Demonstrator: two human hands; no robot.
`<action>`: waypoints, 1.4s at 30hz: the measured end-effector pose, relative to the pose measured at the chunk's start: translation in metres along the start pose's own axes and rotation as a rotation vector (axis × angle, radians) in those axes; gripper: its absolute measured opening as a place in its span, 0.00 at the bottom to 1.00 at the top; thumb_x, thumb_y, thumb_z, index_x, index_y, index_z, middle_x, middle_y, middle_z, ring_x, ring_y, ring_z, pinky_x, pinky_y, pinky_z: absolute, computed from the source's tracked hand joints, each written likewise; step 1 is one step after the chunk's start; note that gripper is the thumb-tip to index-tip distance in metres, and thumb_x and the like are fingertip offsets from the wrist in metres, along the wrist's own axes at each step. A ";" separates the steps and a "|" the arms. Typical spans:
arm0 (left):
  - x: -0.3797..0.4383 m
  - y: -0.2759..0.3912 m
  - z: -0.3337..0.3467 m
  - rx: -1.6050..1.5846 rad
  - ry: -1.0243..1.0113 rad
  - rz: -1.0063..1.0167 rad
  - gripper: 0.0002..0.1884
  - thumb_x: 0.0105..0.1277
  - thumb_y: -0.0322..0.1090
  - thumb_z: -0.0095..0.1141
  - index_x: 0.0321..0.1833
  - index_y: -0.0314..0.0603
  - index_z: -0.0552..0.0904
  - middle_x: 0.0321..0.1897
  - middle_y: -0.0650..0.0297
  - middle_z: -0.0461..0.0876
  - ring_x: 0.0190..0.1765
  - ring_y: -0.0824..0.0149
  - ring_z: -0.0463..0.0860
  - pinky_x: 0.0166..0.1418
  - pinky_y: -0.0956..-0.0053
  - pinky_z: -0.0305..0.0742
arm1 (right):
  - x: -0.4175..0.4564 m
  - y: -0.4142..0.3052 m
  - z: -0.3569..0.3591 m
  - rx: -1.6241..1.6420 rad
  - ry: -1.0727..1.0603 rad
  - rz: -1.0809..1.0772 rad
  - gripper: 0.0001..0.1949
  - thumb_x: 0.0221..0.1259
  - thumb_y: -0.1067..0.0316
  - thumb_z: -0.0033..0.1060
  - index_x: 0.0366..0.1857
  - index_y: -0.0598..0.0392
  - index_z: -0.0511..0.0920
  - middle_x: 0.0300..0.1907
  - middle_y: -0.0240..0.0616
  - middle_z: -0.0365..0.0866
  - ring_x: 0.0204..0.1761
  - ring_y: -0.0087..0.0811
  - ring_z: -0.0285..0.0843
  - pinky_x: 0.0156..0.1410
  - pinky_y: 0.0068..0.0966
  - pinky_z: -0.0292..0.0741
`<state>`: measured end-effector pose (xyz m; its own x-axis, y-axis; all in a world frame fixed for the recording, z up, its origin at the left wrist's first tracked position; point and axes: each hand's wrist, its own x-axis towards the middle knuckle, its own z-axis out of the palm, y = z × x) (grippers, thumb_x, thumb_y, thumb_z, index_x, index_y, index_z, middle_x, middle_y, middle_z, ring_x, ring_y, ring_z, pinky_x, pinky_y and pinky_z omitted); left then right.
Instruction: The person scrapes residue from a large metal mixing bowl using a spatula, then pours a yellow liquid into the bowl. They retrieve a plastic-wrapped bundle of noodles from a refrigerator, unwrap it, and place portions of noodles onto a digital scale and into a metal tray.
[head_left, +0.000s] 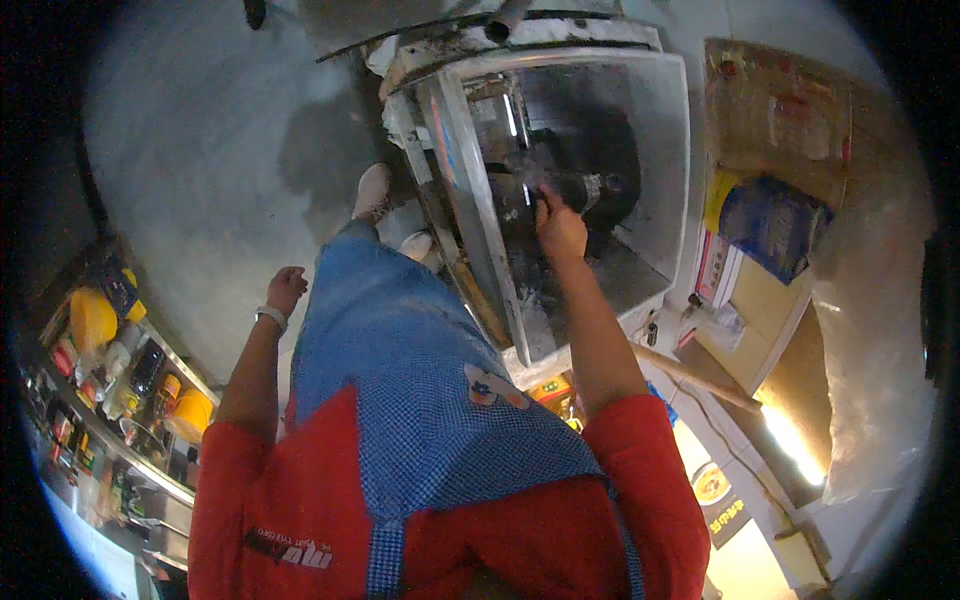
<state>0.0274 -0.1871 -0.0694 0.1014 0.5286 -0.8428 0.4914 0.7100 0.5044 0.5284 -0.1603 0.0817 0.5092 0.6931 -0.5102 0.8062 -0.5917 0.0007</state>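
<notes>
My right hand reaches over the front of a metal-framed sink-like basin, its fingers curled at a dark, blurred thing. Whether it grips that thing cannot be made out. Beside the fingers lie a dark cylindrical part with a pale band and a shiny metal strip. Behind them is a large dark rounded shape within the basin. My left hand hangs loosely to the left of the blue checked apron, away from any object, with a pale band at the wrist.
Shelves with a yellow tub, bottles and packages stand at the left. To the right are a cardboard sheet, a dark blue bag, a wooden pole and a lit tube lamp. Grey floor lies ahead to the left.
</notes>
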 end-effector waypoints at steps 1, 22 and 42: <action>0.003 -0.009 -0.001 0.018 -0.004 -0.013 0.17 0.65 0.43 0.48 0.45 0.35 0.78 0.28 0.59 0.82 0.29 0.68 0.80 0.35 0.74 0.75 | -0.011 0.005 0.000 0.002 -0.035 0.039 0.17 0.62 0.53 0.49 0.55 0.39 0.74 0.38 0.49 0.82 0.40 0.53 0.79 0.45 0.45 0.75; -0.004 -0.025 0.013 0.139 -0.040 -0.007 0.17 0.64 0.43 0.51 0.46 0.35 0.78 0.28 0.59 0.82 0.30 0.68 0.80 0.36 0.74 0.75 | 0.012 0.012 0.026 0.205 -0.066 0.057 0.17 0.62 0.59 0.47 0.49 0.54 0.77 0.40 0.55 0.80 0.45 0.53 0.77 0.49 0.42 0.74; 0.015 -0.032 0.009 0.108 -0.059 -0.003 0.15 0.66 0.39 0.47 0.46 0.35 0.78 0.28 0.57 0.82 0.30 0.67 0.81 0.37 0.72 0.76 | -0.001 0.033 0.025 -0.259 -0.290 -0.080 0.15 0.60 0.59 0.49 0.49 0.42 0.77 0.40 0.51 0.81 0.43 0.50 0.80 0.49 0.41 0.76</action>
<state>0.0209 -0.2066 -0.0999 0.1488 0.4956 -0.8557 0.5817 0.6559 0.4810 0.5468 -0.1909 0.0609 0.3653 0.5656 -0.7394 0.9080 -0.3914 0.1492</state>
